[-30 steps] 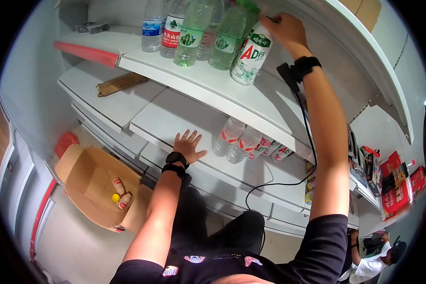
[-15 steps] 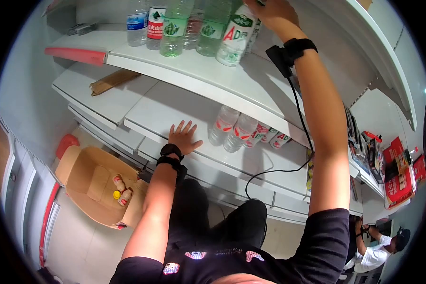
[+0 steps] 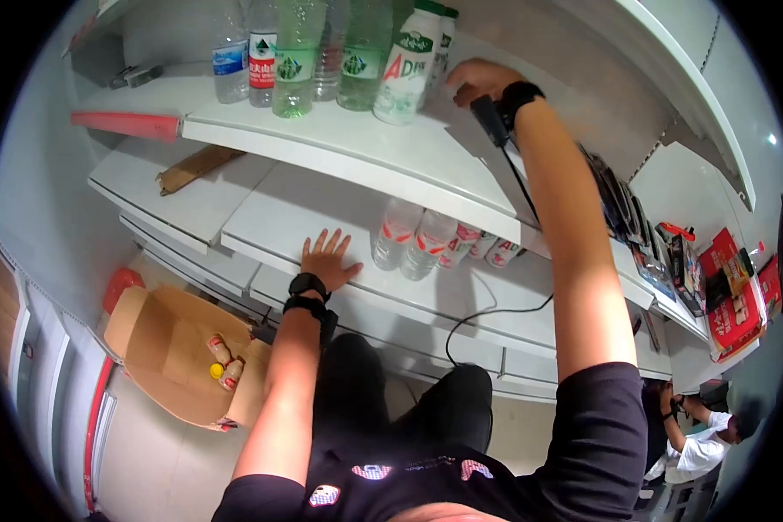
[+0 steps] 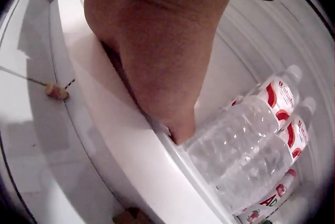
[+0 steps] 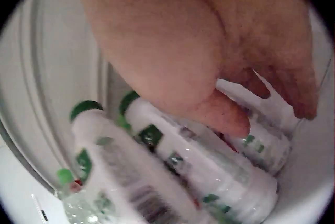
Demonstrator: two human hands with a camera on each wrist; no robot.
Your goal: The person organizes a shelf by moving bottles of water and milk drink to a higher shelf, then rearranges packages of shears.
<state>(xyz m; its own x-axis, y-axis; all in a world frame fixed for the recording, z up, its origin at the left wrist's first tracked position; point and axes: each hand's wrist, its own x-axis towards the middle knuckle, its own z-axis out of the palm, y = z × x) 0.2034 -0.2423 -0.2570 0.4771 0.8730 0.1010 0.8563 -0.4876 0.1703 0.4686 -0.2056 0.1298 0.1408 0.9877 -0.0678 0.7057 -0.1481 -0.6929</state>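
Note:
On the upper shelf (image 3: 322,148), a white AD milk-drink bottle (image 3: 403,78) with a green cap stands upright at the right end of a row. A similar white bottle (image 3: 445,48) shows partly behind it. My right hand (image 3: 485,80) is just right of these bottles, fingers loosely bent, holding nothing. In the right wrist view its thumb (image 5: 230,117) overlaps a white bottle (image 5: 209,161), and another white bottle (image 5: 256,143) lies beyond, under the fingers. My left hand (image 3: 326,263) rests with spread fingers on the lower shelf's front edge, left of two clear water bottles (image 3: 428,244).
Green and clear bottles (image 3: 296,65) stand left of the white ones. Below, small AD bottles (image 3: 500,252) sit beside the water bottles. A cardboard box (image 3: 161,365) with several small bottles stands on the floor at left. A black cable (image 3: 496,311) hangs by the right arm. Another person (image 3: 692,452) is at far right.
The tilted white bottle my right hand held by its top now stands upright in the row. That hand has let go and moved down and right of it. The left hand stays on the shelf.

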